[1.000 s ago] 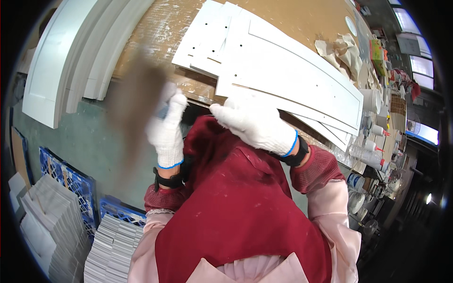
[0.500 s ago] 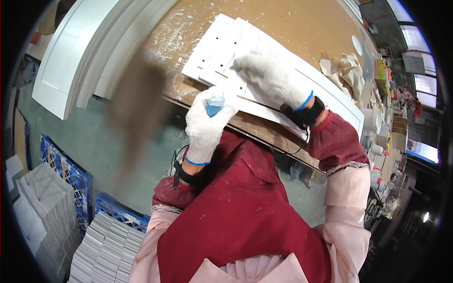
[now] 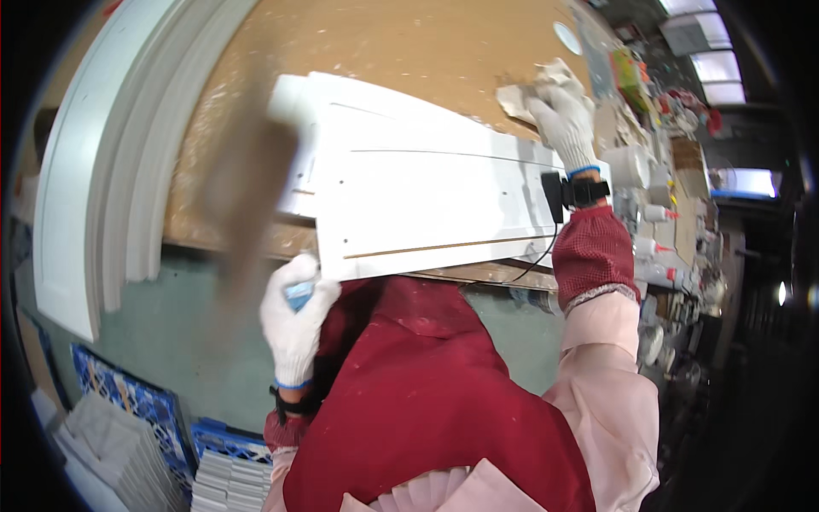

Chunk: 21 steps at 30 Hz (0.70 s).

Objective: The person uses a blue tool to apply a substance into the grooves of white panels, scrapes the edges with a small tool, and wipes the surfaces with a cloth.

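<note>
My left hand (image 3: 294,328), in a white knit glove with a blue cuff, is closed around a small blue block (image 3: 299,295). Its fingertips are at the near left corner of a white panel (image 3: 426,200), which has small dark holes and a groove along its edge. Other white panels (image 3: 300,183) lie partly under it on the workbench. Farther right, my right hand (image 3: 565,128), gloved alike, has its fingers closed on a crumpled beige sheet (image 3: 515,101); paper or cloth, I cannot tell. The gloved fingers partly cover that sheet.
Long white boards (image 3: 128,162) stand at the bench's left. A brown blurred shape (image 3: 247,188) hides part of the workbench (image 3: 375,38). Glue bottles (image 3: 655,213) and a white tub (image 3: 627,166) are at right. Blue crates (image 3: 136,401) and stacked grey-white strips (image 3: 226,482) stand lower left.
My right hand has moved from the panels to the crumpled sheet and closed on it. My left hand, still holding the blue block, is now lower left. The upper panel has turned and shifted nearer.
</note>
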Motion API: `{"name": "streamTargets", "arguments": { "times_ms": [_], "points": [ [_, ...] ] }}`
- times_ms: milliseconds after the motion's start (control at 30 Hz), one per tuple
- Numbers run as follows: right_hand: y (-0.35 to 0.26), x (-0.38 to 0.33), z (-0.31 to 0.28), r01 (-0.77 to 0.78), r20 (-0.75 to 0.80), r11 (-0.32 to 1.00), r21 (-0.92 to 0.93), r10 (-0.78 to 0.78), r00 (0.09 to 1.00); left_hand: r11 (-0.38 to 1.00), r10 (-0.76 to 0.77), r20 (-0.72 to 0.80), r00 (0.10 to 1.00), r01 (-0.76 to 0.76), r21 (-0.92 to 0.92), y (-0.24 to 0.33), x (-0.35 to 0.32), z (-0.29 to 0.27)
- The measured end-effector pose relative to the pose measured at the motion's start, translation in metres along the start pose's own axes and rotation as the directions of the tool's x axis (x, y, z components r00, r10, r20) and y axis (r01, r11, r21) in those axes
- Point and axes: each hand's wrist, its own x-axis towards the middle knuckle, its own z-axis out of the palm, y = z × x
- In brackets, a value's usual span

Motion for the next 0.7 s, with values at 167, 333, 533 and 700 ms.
{"name": "streamTargets", "arguments": {
  "times_ms": [167,333,533,700],
  "points": [
    [0.118,-0.056,-0.029,-0.410,-0.100,0.889,-0.206,0.397,0.912,0.994,0.092,-0.044,0.995,-0.089,0.070,0.009,0.009,0.008],
    [0.183,-0.068,-0.025,-0.450,-0.105,0.862,-0.233,0.438,0.893,0.988,0.075,0.027,0.997,-0.078,0.134,0.018,0.015,0.018],
    [0.141,-0.060,-0.014,-0.346,-0.044,0.933,-0.095,0.343,0.938,0.997,0.057,0.109,0.992,-0.050,-0.065,0.019,0.018,0.019],
    [0.028,-0.068,0.013,-0.036,0.018,0.991,-0.130,0.039,0.999,0.993,0.034,0.148,0.988,-0.016,-0.118,0.017,0.018,0.018]
  ]
}}
